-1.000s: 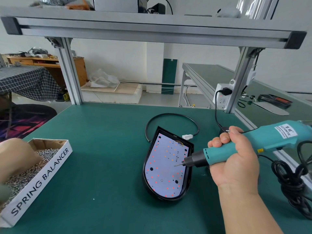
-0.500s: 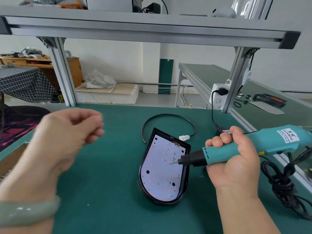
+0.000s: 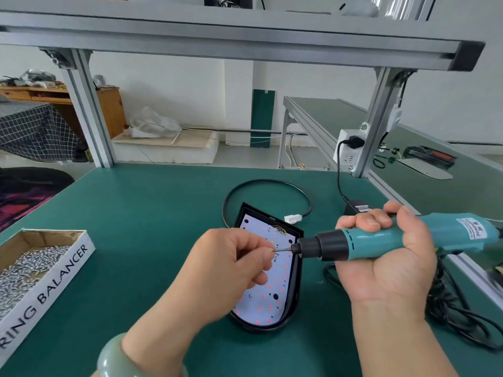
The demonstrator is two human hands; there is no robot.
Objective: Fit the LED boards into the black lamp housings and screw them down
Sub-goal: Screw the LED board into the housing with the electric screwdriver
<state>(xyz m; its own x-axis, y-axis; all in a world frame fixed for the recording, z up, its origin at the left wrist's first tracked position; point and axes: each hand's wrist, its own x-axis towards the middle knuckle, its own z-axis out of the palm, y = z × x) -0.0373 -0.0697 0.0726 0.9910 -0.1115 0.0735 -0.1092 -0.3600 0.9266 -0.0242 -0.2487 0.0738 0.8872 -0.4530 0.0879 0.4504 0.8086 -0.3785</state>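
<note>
Left hand: the left hand (image 3: pixel 231 265) is over the board, thumb and forefinger pinched together at the tip of the bit (image 3: pixel 284 249). What they pinch is too small to see; I'd guess a screw.
Right hand: the right hand (image 3: pixel 389 265) is wrapped round the teal screwdriver (image 3: pixel 362 244), to the right of the lamp.
Tool axis: roughly level and pointing left, so it lies across the board, not down at it.
Board: the LED board (image 3: pixel 272 297) sits in the black housing (image 3: pixel 295 289) on the green bench (image 3: pixel 136 213), directly under both hands, its long axis running near to far.
Nearer hand: the bit tip hangs above the far half of the board, and the right hand is beside the housing's right rim.
Next move, as I judge it: tip the driver upright over a hole.
Screw supply: the box of screws (image 3: pixel 62 270) is well off to the left.
</note>
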